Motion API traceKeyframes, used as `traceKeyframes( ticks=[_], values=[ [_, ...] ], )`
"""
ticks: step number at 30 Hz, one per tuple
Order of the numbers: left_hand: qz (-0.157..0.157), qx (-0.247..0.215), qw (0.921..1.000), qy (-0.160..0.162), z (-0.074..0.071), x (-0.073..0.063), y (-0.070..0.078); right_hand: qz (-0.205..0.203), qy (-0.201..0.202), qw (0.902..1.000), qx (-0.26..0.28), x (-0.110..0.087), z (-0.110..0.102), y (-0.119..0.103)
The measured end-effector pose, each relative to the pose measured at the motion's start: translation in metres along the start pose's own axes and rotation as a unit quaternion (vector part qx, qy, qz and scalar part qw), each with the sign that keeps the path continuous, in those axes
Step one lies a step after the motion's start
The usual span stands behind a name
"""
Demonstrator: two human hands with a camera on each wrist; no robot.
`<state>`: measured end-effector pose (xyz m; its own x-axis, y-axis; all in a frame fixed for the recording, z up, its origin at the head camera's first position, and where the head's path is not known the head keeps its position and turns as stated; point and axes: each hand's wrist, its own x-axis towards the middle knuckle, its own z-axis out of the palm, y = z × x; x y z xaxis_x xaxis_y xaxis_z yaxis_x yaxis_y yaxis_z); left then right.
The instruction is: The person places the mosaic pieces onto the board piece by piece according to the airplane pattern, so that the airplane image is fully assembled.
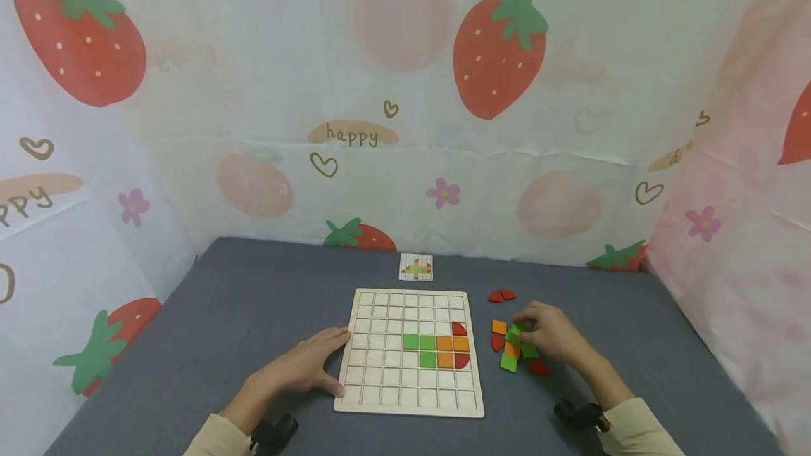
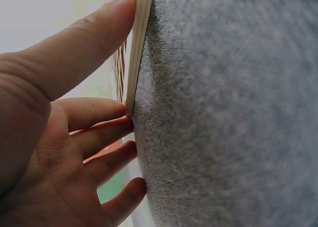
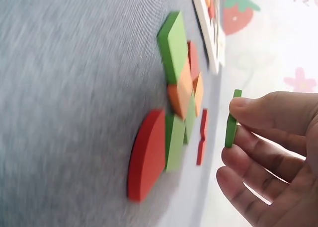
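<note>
A pale wooden grid board (image 1: pixel 389 361) lies on the dark table, with green and orange squares and red quarter-round pieces set in its right half. My left hand (image 1: pixel 304 366) rests at the board's left edge, thumb and fingertips touching the rim, fingers fairly straight. On the other side, my right hand (image 1: pixel 552 333) pinches a green square tile (image 3: pixel 231 130) between thumb and fingers, raised over the loose pieces. Below it are an orange square (image 1: pixel 499 327), a green square (image 1: pixel 509 362) and a red quarter-round piece (image 1: pixel 539 367), among several others.
Two red quarter-round pieces (image 1: pixel 502 295) lie farther back, right of the board. A small printed card (image 1: pixel 415 267) with a coloured grid pattern sits behind the board. Strawberry-print cloth (image 1: pixel 405 188) hangs along the table's back and sides.
</note>
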<state>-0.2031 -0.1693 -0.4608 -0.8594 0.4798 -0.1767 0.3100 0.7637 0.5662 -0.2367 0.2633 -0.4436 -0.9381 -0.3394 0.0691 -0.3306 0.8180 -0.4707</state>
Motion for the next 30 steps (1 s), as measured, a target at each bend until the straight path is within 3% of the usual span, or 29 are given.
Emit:
traceKeyframes(
  ticks=[11, 21, 30],
  values=[
    [-0.002, 0.004, 1.0, -0.001, 0.0, 0.0, -0.002, -0.017, -0.003, 0.9996, 0.023, 0.006, 0.01, -0.025],
    [-0.011, 0.0, 0.9999, 0.001, 0.002, 0.002, -0.004, -0.07, -0.003, 0.9969, 0.034, 0.014, 0.02, -0.042],
    [-0.011, -0.001, 0.9999, 0.003, 0.001, 0.0, -0.002, -0.084, -0.027, 0.9942, 0.061, 0.023, 0.031, -0.062]
  ],
)
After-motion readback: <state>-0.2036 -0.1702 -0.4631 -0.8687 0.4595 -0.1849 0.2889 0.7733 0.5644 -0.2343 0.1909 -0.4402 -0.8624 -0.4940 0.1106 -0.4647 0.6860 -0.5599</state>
